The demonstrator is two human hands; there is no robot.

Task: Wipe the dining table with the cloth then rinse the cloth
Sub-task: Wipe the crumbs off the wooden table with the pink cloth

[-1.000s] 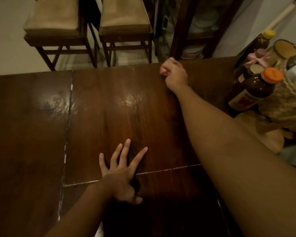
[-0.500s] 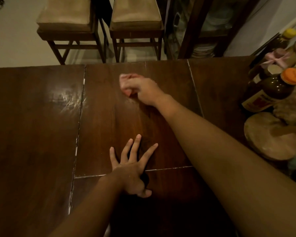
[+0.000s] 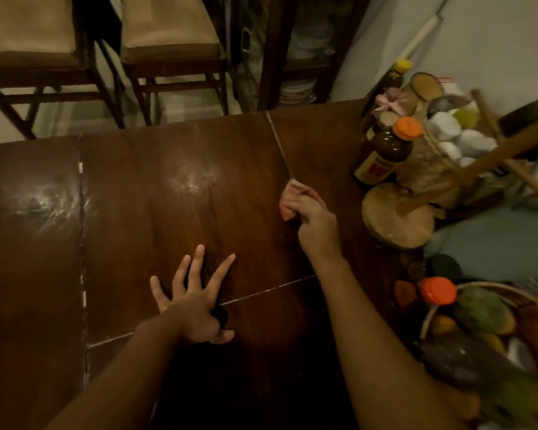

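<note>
Your right hand has its fingers curled round the pink cloth, pressing it on the bench at a seam, near the brown bottle. Your left hand rests flat, fingers spread wide.

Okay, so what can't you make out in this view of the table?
Head view:
cloth: mostly covered by the right hand gripping it.
brown bottle label: too blurred to read.
fruit basket: cut off by the right edge.
dining table under the left hand: hidden by the spread palm.
</note>
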